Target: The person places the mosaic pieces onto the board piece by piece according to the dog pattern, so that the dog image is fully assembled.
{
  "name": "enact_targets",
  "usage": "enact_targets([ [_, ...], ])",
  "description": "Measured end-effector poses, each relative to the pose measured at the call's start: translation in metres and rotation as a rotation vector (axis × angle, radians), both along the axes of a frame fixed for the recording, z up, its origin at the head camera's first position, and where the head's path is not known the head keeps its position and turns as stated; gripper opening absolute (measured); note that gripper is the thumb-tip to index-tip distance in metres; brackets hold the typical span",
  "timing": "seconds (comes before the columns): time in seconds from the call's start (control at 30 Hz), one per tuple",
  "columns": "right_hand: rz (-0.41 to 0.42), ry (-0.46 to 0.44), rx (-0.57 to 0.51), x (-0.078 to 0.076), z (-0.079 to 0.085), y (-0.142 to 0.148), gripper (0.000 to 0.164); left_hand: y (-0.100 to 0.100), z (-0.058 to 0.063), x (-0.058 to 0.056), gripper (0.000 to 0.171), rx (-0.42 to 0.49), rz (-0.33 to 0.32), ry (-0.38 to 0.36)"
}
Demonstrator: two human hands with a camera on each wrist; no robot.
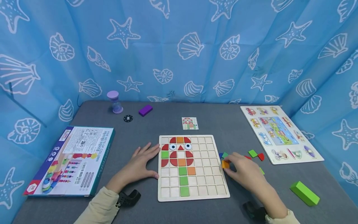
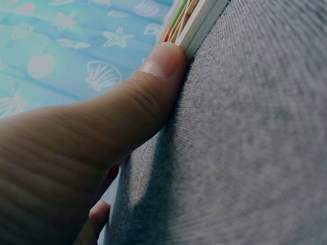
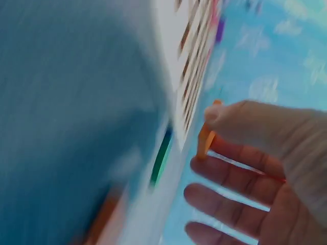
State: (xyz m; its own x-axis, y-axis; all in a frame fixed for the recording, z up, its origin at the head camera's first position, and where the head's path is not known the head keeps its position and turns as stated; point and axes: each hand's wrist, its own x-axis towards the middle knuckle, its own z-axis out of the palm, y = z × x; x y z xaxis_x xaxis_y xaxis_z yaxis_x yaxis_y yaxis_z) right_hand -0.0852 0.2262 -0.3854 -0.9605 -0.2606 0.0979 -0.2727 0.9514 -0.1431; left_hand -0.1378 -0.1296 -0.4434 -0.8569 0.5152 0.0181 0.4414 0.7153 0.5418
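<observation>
My right hand pinches an orange square tile between thumb and fingers, close to the right edge of the wooden grid board. The right wrist view shows this orange tile held thumb on one side, fingertips on the other. My left hand lies spread at the board's left edge, its thumb touching the rim. Red, green, orange and eye-printed tiles fill part of the board's left half, among them an orange tile beside a column of green tiles.
Loose tiles, such as a green one, lie right of the board. A pattern card lies behind it. Around stand a boxed toy, an hourglass, a purple block, a black chip, a picture puzzle and a green block.
</observation>
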Motion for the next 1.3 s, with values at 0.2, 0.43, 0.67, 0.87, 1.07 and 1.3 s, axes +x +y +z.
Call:
enact_targets([
  [0.2,0.230,-0.044,-0.092,0.008,-0.002,-0.052,0.022,0.000,0.000,0.000,0.099,-0.005,0.002,-0.004],
  [0.43,0.347,-0.055,-0.042,0.012,-0.013,-0.078,0.023,0.000,-0.001,-0.001,0.099,-0.006,-0.001,0.008],
  [0.67,0.338,-0.049,-0.017,0.011,-0.015,-0.081,0.024,0.000,-0.001,-0.001,0.099,-0.006,0.004,0.004],
  [0.87,0.337,-0.083,-0.020,0.011,-0.012,-0.083,0.025,0.000,-0.002,-0.001,0.100,-0.008,0.002,0.013],
  [1.07,0.325,-0.076,-0.011,0.012,-0.011,-0.079,0.027,0.000,-0.002,-0.001,0.100,-0.006,0.000,0.007],
  [1.3,0.145,-0.024,0.034,0.017,0.001,-0.042,0.033,-0.001,-0.002,-0.001,0.100,0.001,0.002,-0.001],
])
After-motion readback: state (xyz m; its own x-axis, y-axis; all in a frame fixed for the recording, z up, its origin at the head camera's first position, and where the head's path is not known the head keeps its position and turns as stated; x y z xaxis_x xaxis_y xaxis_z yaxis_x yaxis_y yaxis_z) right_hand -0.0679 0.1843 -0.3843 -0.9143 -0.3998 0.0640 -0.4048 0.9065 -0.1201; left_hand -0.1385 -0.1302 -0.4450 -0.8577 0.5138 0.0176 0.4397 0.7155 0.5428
